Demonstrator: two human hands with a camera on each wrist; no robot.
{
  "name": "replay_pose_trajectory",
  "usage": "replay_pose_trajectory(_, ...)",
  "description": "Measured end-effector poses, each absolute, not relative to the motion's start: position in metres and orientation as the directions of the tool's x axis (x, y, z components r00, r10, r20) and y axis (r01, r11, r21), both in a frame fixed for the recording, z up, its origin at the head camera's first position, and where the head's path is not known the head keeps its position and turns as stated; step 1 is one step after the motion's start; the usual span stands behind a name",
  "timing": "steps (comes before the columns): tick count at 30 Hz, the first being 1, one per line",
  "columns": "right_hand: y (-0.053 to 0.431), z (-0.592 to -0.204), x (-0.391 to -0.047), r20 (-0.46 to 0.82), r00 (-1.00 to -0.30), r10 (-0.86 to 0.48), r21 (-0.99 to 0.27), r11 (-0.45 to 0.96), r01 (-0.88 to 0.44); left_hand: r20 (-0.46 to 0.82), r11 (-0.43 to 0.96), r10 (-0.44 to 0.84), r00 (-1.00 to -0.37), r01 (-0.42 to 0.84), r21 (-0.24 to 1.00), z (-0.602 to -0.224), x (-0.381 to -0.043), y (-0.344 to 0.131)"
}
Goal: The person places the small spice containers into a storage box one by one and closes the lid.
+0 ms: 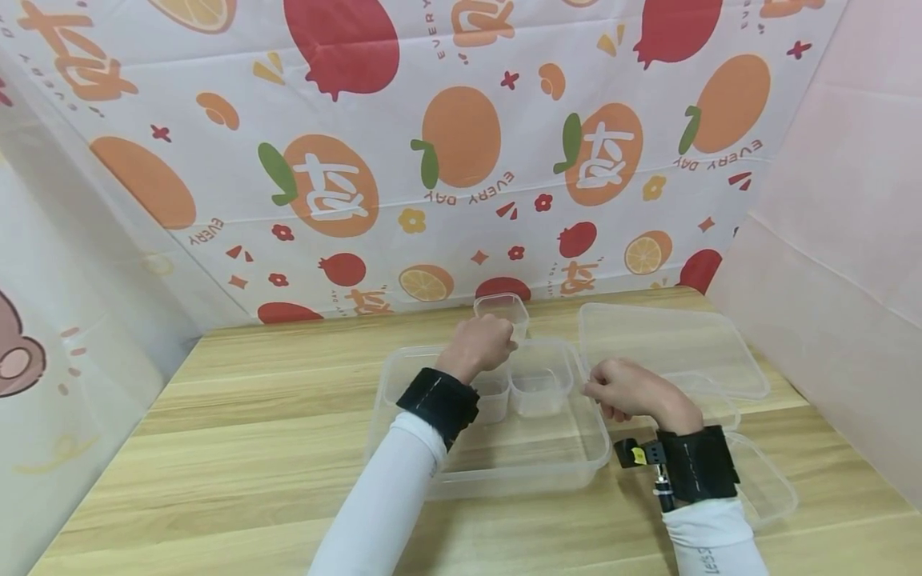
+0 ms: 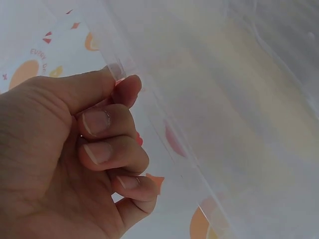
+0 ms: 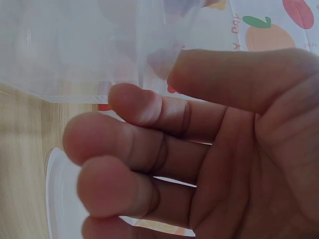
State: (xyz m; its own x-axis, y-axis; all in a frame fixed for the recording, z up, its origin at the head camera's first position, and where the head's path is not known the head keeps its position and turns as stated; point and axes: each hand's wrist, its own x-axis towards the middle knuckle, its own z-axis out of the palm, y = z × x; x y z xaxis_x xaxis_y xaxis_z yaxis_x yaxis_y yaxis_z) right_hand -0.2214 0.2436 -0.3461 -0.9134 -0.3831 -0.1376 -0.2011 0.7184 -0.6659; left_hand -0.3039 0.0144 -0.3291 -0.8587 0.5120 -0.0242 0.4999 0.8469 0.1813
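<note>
A large clear plastic box (image 1: 497, 480) rests on the wooden table, with small clear tubs (image 1: 542, 394) inside it. Thumb and forefinger of my left hand (image 1: 479, 346) pinch a clear plastic rim (image 2: 164, 134), apparently the box's far edge; its other fingers are curled. Behind this hand stands another small clear tub (image 1: 502, 306), partly covered by it. At the box's right edge my right hand (image 1: 634, 390) holds the rim between thumb and forefinger. In the right wrist view, the clear wall (image 3: 75, 55) passes beside those fingertips (image 3: 132, 102).
Right of the box lies a large clear lid (image 1: 670, 344). Smaller clear lids (image 1: 767, 480) lie nearer me, partly behind the right hand and wrist. A fruit-print cloth (image 1: 461, 224) hangs at the table's (image 1: 238, 448) back edge, with pale cloth at both sides.
</note>
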Motion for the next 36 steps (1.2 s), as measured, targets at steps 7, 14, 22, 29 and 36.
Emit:
replay_pose_trajectory(7,0.2439,-0.3470,-0.2226,-0.140,-0.914,-0.381,-0.662,0.723,-0.200,-0.030,0.851,0.506,-0.862,0.493,0.182,-0.3303,-0.3046,0.0167)
replay_pose_trajectory(14,0.2436,-0.3476,-0.2229,-0.133,-0.913,-0.385,-0.661,0.721,-0.208,-0.019,0.861,0.496,-0.868,0.489,0.142,-0.3313,-0.3045,0.0173)
replay_pose_trajectory(22,0.2430,-0.3479,-0.2230,-0.119,-0.910,-0.396,-0.658,0.718,-0.226,-0.005,0.873,0.474,-0.880,0.470,0.130,-0.3350,-0.3047,0.0147)
replay_pose_trajectory(29,0.2433,-0.3482,-0.2235,-0.108,-0.909,-0.402,-0.649,0.721,-0.242,0.002,0.878,0.467,-0.884,0.464,0.118,-0.3354,-0.3041,0.0140)
replay_pose_trajectory(36,0.2430,-0.3483,-0.2231,-0.108,-0.911,-0.399,-0.645,0.725,-0.241,-0.015,0.872,0.477,-0.879,0.471,0.134,-0.3355,-0.3044,0.0126)
